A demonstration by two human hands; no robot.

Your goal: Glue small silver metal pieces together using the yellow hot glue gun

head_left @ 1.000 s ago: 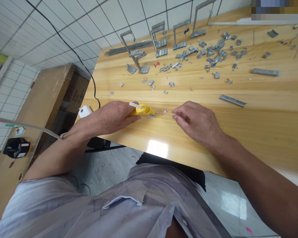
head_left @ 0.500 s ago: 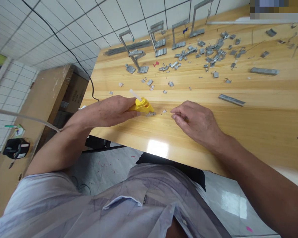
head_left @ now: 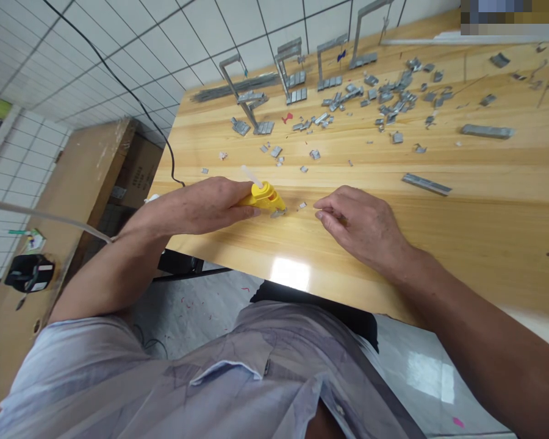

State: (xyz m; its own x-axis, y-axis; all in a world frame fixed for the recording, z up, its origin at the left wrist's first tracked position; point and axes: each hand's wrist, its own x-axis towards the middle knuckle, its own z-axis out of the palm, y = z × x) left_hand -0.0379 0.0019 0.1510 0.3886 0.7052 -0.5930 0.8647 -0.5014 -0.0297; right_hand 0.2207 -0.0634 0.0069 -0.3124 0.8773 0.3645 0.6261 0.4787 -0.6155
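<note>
My left hand point(head_left: 223, 204) is wrapped round a yellow hot glue gun point(head_left: 266, 196). A whitish glue stick point(head_left: 251, 176) pokes out of its back, and its nozzle end points right, low over the wooden table. By the nozzle is a small grey metal piece point(head_left: 279, 213); I cannot tell whether they touch. A tiny pale scrap point(head_left: 302, 205) lies between the gun and my right hand point(head_left: 357, 221). The right fingers are curled, thumb against the forefinger, over the tabletop; anything pinched there is too small to make out.
Grey metal strips bent into small stands point(head_left: 332, 61) line the back of the table point(head_left: 348, 274). Several cut metal pieces point(head_left: 396, 100) are scattered in the middle, with a flat metal bar point(head_left: 426, 184) at right. A black cable point(head_left: 171, 158) hangs over the left edge.
The glue gun has shifted very slightly right and tilted a little in my left hand. My right hand has hardly moved.
</note>
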